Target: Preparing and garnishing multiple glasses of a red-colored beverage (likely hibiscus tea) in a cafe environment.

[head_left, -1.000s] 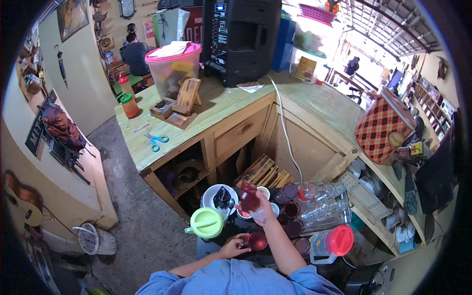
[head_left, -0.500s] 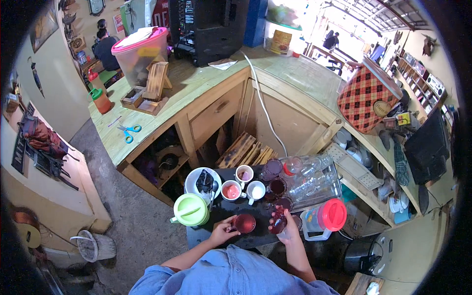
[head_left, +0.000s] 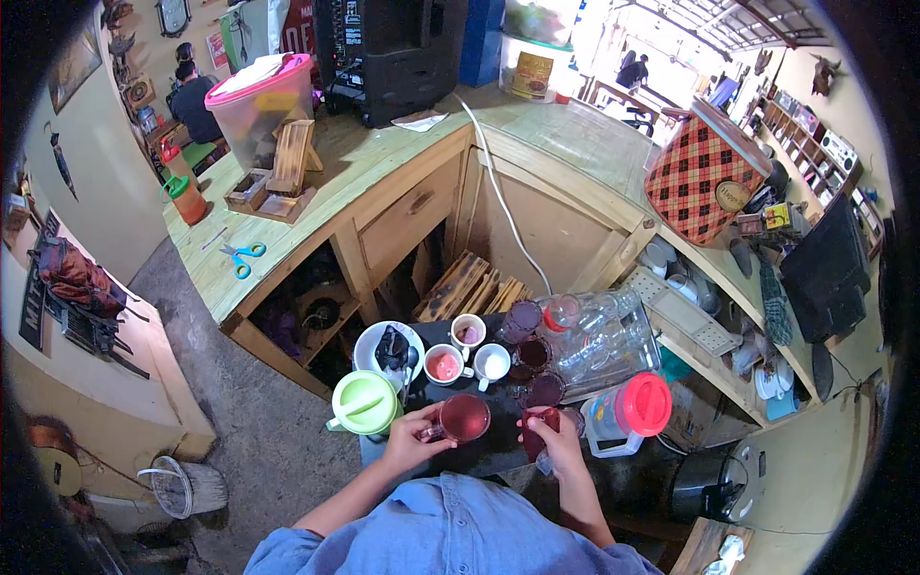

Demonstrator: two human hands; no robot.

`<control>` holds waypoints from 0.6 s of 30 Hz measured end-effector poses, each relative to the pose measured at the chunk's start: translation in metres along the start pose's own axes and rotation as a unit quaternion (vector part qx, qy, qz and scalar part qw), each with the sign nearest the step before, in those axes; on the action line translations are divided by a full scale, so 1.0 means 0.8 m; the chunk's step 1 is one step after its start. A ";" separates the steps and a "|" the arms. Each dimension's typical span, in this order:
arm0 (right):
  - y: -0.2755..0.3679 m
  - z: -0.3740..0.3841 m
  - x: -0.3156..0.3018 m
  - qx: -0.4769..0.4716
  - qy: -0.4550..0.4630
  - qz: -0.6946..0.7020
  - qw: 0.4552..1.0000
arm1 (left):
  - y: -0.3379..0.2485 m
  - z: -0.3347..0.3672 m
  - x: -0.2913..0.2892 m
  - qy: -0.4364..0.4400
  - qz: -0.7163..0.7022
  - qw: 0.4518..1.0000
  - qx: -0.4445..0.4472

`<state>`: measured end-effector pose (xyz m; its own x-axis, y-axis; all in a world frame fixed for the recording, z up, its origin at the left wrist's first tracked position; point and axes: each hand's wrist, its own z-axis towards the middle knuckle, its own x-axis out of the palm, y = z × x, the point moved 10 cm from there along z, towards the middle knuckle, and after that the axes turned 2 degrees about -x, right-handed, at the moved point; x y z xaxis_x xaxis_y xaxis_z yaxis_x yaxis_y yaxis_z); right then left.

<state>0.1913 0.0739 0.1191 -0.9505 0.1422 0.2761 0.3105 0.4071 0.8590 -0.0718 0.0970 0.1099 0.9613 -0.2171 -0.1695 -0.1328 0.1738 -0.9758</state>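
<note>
My left hand [head_left: 412, 439] is closed round the handle of a clear glass mug [head_left: 465, 419] of red drink, held over a dark tabletop. To its right, my right hand [head_left: 565, 443] grips another glass [head_left: 537, 437] with dark red contents, partly hidden by my fingers. Beyond them are white cups: one with pink contents [head_left: 445, 364], one with white contents [head_left: 492, 364] and a third [head_left: 469, 332] behind. Several glasses of dark red drink [head_left: 546, 390] stand beside the cups. A lime-green lidded pitcher [head_left: 366, 402] is left of my left hand.
A white bowl [head_left: 361, 351] holds a black bag and a spoon. Clear glassware lies on a tray [head_left: 655, 356] at the right, behind a red-lidded pitcher [head_left: 640, 404]. A wooden counter [head_left: 374, 172] curves round the far side, bearing scissors [head_left: 241, 259] and a speaker [head_left: 402, 67].
My left hand has lifted its mug a little, up and left. My right hand has turned, with its back now uppermost and its glass more covered. The whole view has shifted slightly.
</note>
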 end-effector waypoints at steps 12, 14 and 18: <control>0.178 -0.072 0.090 -0.330 0.025 -0.325 0.886 | -0.142 0.018 -0.035 -0.024 0.003 0.998 0.059; 0.188 -0.078 0.094 -0.334 0.027 -0.312 0.889 | -0.158 0.017 -0.034 -0.013 -0.003 0.999 0.044; 0.206 -0.090 0.103 -0.352 0.034 -0.310 0.883 | -0.184 0.018 -0.033 -0.003 0.018 0.999 0.030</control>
<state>0.1635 0.0879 0.3147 -0.9416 0.0247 -0.3358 -0.3292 -0.2773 0.9027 -0.0740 0.0909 0.2596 0.9578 -0.2035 -0.2031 -0.1524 0.2396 -0.9588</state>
